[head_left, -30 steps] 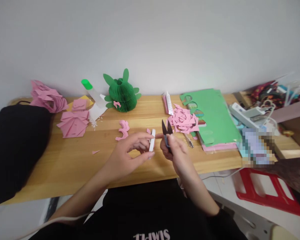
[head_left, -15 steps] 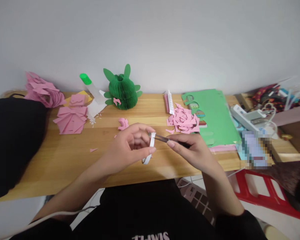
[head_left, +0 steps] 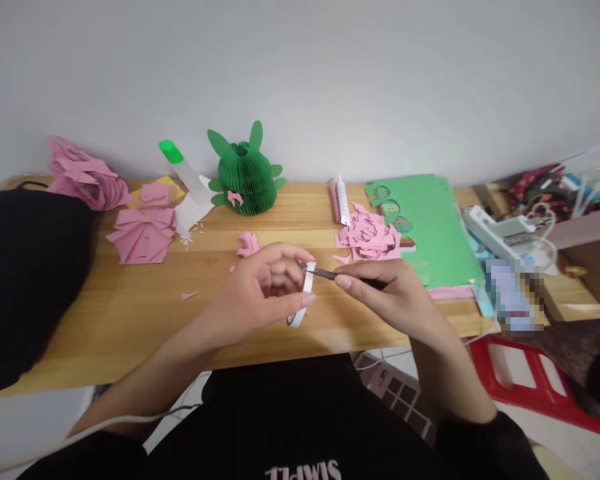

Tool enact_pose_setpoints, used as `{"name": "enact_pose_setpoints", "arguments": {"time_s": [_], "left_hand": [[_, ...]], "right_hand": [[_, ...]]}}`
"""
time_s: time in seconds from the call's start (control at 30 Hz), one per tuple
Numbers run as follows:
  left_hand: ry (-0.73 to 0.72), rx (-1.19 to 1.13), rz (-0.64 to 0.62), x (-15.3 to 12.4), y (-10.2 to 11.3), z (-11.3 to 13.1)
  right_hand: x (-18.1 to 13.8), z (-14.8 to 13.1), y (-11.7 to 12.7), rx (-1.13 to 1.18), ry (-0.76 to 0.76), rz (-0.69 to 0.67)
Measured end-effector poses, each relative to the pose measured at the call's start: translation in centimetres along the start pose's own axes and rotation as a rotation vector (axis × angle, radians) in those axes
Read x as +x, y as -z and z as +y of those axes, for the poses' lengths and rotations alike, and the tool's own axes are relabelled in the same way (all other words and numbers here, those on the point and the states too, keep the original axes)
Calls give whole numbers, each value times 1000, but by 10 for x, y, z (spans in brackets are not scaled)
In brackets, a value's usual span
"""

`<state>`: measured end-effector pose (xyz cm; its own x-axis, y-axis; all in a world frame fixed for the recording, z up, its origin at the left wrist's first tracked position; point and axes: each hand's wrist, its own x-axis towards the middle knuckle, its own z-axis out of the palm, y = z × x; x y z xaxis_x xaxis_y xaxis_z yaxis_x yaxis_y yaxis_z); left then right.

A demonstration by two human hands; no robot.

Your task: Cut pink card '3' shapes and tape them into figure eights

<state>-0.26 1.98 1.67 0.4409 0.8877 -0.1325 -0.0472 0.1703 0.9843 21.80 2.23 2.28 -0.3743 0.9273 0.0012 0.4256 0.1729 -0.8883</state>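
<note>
Over the front middle of the desk, my left hand (head_left: 253,293) grips a narrow roll of white tape (head_left: 307,285) between thumb and fingers, its edge turned toward my right hand. My right hand (head_left: 393,293) is closed on dark metal tweezers (head_left: 323,273) that point left. Their tips touch the upper part of the tape roll, near my left fingertips. Behind my left hand lies a small folded pink paper piece (head_left: 248,244). A pile of pink paper scraps (head_left: 369,235) is just beyond my right hand.
A green honeycomb paper figure (head_left: 247,180) stands by the wall. Left of it are a green-capped glue bottle (head_left: 185,167) and folded pink papers (head_left: 143,237). A black bag (head_left: 30,287) covers the left end. Green sheets (head_left: 430,227), a power strip (head_left: 495,237) and a phone (head_left: 513,293) lie right.
The tweezer tips look closer together at the tape's upper edge. Both hands have shifted very slightly right, along with a small shift of the view.
</note>
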Motion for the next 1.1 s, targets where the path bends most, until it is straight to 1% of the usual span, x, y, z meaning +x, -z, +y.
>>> {"name": "enact_pose_setpoints", "arguments": {"time_s": [0.43, 0.57, 0.73, 0.87, 0.93, 0.97, 1.03, 1.07, 1.1], "left_hand": [[-1, -45, -17, 0, 2, -5], [-15, -53, -25, 0, 2, -8], [-16, -43, -16, -1, 3, -8], [-45, -8, -9, -7, 6, -12], [-46, 123, 77, -14, 14, -18], [-44, 239, 156, -20, 21, -22], [-15, 547, 335, -35, 40, -32], [23, 723, 405, -44, 53, -38], [100, 922, 465, -54, 66, -43]], "right_hand": [[0, 2, -1, 32, -31, -3], [1, 2, -2, 35, -22, 22], [2, 4, -2, -13, -6, 19], [1, 9, -3, -71, -13, 8], [2, 12, -4, -88, -8, 13], [2, 13, -5, -100, 1, 17], [2, 13, -6, -137, 46, 22], [1, 13, -6, -167, 80, 20], [1, 13, -7, -205, 117, 19]]}}
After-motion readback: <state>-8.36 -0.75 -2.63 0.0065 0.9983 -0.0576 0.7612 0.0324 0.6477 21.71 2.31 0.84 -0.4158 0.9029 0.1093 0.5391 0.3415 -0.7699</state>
